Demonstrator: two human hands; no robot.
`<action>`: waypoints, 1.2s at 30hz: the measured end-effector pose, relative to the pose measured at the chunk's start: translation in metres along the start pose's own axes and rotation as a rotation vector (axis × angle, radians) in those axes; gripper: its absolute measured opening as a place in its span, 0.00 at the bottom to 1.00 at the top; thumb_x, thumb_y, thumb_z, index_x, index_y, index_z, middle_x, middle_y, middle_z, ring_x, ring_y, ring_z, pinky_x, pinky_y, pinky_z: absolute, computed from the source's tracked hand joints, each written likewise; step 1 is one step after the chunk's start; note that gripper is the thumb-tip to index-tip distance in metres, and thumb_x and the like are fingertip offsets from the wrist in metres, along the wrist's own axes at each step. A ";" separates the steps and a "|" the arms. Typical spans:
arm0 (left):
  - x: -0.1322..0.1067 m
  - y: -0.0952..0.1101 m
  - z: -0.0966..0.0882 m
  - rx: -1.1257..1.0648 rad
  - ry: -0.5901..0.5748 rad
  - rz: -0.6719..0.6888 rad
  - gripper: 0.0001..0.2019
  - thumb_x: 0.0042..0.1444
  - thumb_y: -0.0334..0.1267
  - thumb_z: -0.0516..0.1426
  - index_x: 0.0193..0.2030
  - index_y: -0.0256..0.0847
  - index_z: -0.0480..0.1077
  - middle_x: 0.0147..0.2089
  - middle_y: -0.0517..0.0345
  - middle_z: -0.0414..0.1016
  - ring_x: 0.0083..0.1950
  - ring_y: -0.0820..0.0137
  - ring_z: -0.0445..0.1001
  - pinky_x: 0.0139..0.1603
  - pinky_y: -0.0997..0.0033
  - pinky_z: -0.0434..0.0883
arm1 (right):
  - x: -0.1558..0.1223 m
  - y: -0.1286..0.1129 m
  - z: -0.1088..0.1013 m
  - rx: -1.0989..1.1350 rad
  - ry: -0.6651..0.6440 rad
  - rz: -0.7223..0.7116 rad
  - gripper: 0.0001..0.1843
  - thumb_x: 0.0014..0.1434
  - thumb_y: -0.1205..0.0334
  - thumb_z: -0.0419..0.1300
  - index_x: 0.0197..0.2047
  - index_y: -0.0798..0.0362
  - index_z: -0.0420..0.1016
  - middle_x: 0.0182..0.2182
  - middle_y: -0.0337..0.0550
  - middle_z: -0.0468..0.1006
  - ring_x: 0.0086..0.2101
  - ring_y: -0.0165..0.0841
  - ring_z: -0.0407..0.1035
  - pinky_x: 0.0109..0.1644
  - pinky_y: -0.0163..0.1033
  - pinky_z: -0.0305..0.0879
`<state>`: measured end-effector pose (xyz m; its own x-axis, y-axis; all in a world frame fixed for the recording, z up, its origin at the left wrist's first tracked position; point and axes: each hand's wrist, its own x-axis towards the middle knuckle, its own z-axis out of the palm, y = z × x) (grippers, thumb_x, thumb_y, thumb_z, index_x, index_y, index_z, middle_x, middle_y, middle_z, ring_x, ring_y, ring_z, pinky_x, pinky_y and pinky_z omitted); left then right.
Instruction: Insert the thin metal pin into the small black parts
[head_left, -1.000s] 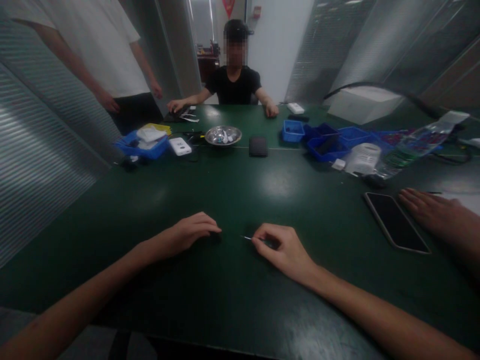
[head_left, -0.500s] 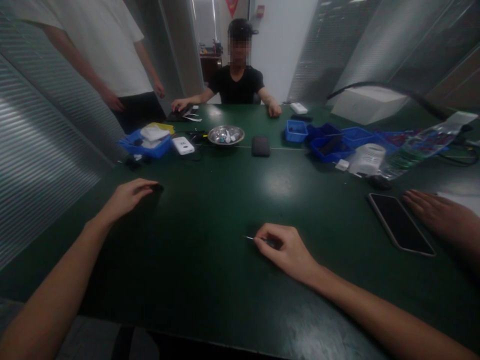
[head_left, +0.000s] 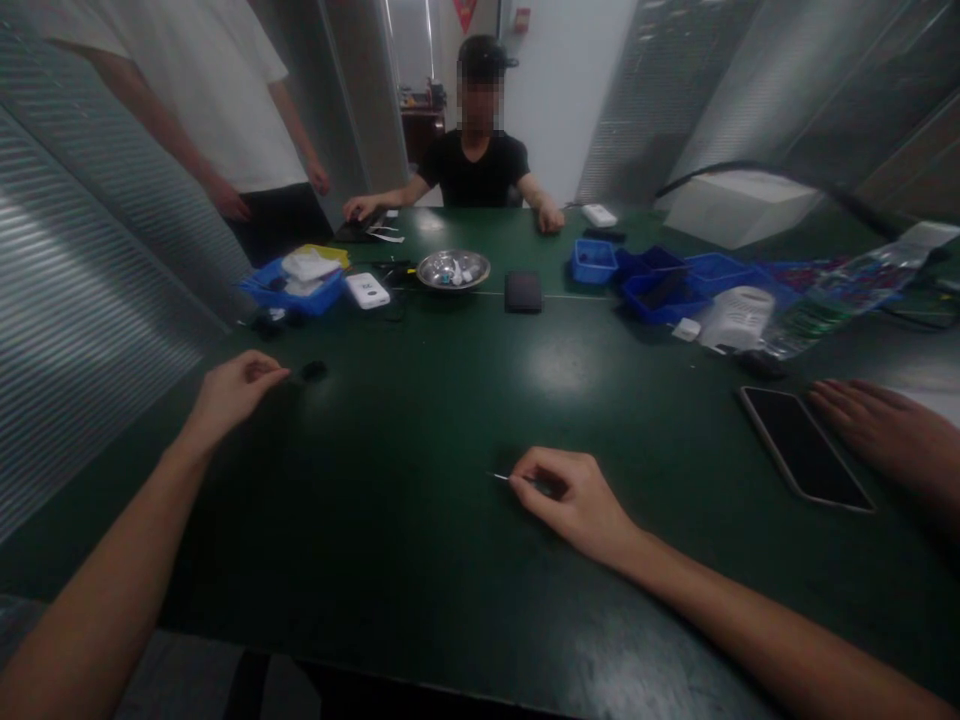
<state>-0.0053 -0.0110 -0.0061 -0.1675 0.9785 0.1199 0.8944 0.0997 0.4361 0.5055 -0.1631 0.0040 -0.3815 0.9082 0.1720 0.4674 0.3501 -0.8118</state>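
I'm seeing the right hand [head_left: 574, 500] clamping 1 thin metal tool [head_left: 500, 477], its tip projecting left beyond the fingers; I'm judging a light, steady pinch best. The left hand's [head_left: 232, 395] fingertips are meeting, seemingly bare, just left of 1 small dark piece [head_left: 314, 371].

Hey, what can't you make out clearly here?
All in the head view:
Thin tool: rear part mostly hidden by the right hand.
Small dark item beside the left hand: too small and dark to identify.
Co-worker's arm: cut off by the right edge.
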 end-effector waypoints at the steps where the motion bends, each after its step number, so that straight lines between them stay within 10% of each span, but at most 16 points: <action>1: -0.002 0.003 0.001 -0.052 0.021 -0.017 0.17 0.59 0.49 0.65 0.48 0.39 0.77 0.43 0.62 0.79 0.42 0.70 0.75 0.40 0.77 0.67 | 0.000 0.000 0.000 -0.002 0.000 -0.001 0.08 0.66 0.63 0.61 0.35 0.54 0.78 0.28 0.37 0.76 0.27 0.29 0.68 0.31 0.34 0.58; 7: -0.006 0.019 0.010 -0.330 0.007 0.019 0.22 0.56 0.44 0.66 0.55 0.36 0.77 0.49 0.54 0.81 0.48 0.65 0.78 0.51 0.69 0.71 | 0.000 -0.001 0.001 -0.006 -0.003 -0.004 0.09 0.66 0.62 0.60 0.35 0.54 0.78 0.28 0.38 0.76 0.27 0.29 0.69 0.31 0.34 0.59; 15: -0.015 0.041 0.022 -0.094 0.180 0.067 0.17 0.60 0.46 0.63 0.51 0.40 0.80 0.51 0.55 0.79 0.47 0.64 0.76 0.50 0.67 0.71 | -0.001 -0.001 0.001 -0.010 -0.006 -0.017 0.09 0.67 0.61 0.60 0.35 0.53 0.78 0.28 0.38 0.76 0.27 0.29 0.68 0.31 0.35 0.60; 36: -0.007 0.032 0.035 -0.305 0.129 -0.175 0.21 0.50 0.48 0.67 0.49 0.42 0.81 0.46 0.52 0.83 0.47 0.59 0.80 0.46 0.66 0.76 | -0.001 -0.001 0.000 -0.022 -0.012 -0.024 0.09 0.66 0.62 0.60 0.35 0.53 0.79 0.28 0.38 0.77 0.27 0.29 0.69 0.31 0.35 0.60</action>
<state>0.0393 -0.0086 -0.0241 -0.3753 0.9187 0.1228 0.6858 0.1861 0.7036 0.5056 -0.1648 0.0046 -0.4026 0.8965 0.1848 0.4754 0.3773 -0.7948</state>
